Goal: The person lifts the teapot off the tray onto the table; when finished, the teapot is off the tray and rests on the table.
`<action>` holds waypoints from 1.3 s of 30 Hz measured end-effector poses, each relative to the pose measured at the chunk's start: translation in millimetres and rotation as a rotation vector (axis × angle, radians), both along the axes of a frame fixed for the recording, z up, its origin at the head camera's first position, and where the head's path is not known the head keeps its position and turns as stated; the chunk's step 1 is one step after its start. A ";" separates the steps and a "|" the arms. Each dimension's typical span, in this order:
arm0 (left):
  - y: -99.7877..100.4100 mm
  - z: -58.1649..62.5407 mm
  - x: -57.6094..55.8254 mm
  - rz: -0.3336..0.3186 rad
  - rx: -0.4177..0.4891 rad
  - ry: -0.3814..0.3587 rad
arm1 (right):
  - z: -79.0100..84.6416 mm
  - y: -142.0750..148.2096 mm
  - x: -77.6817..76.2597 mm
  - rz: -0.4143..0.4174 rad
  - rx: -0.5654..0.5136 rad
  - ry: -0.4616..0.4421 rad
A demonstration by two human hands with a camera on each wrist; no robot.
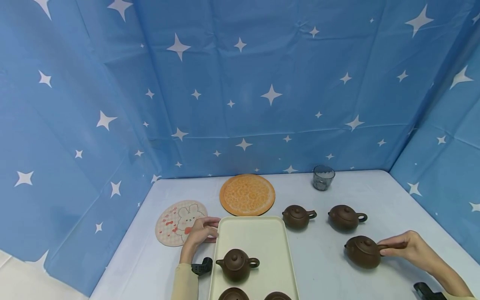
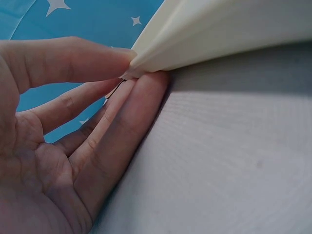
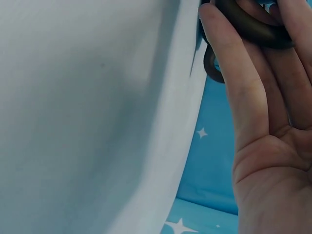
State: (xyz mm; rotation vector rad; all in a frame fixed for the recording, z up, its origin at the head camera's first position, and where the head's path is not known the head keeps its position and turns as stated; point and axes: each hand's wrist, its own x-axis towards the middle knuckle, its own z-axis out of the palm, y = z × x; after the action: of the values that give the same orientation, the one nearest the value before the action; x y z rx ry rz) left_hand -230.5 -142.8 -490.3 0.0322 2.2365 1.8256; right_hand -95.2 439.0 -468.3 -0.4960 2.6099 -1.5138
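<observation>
My left hand (image 1: 203,230) holds the far left side of a cream rectangular tray (image 1: 251,233). In the left wrist view, the thumb is on top of the tray's rim (image 2: 161,46) and the fingers are underneath. A dark brown teapot (image 1: 234,266) stands on the tray, with two more brown lids or pots partly cut off by the bottom edge. At the right, my right hand (image 1: 412,250) grips the handle of another brown teapot (image 1: 362,252), its spout pointing left. The right wrist view shows the curved handle (image 3: 258,30) between thumb and fingers.
Two more brown teapots, one (image 1: 297,217) beside the tray's far right corner and one (image 1: 343,218) further right, stand on the white table (image 1: 318,266). Behind them is a grey glass cup (image 1: 323,178). An orange round mat (image 1: 247,195) and a rabbit-print mat (image 1: 176,225) lie beyond the tray.
</observation>
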 end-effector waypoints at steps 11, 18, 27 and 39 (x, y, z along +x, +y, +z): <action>-1.2 -1.9 -3.0 -0.003 -0.010 0.001 | -2.8 1.5 -0.3 -0.001 0.023 -0.007; -2.5 -1.1 -1.8 -0.018 -0.007 0.009 | -1.3 0.3 -0.5 0.006 0.020 0.006; -1.1 0.1 -0.9 -0.007 -0.009 0.002 | -4.7 -0.1 1.7 -0.038 0.049 0.015; -0.3 -0.3 0.1 -0.003 -0.011 0.001 | -3.4 -1.7 3.1 -0.073 0.124 0.041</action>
State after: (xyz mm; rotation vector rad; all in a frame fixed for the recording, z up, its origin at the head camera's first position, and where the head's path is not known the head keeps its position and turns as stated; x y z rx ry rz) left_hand -230.4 -143.2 -490.6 0.0344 2.2459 1.8127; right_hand -92.1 437.3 -471.7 -0.4294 2.7602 -1.3640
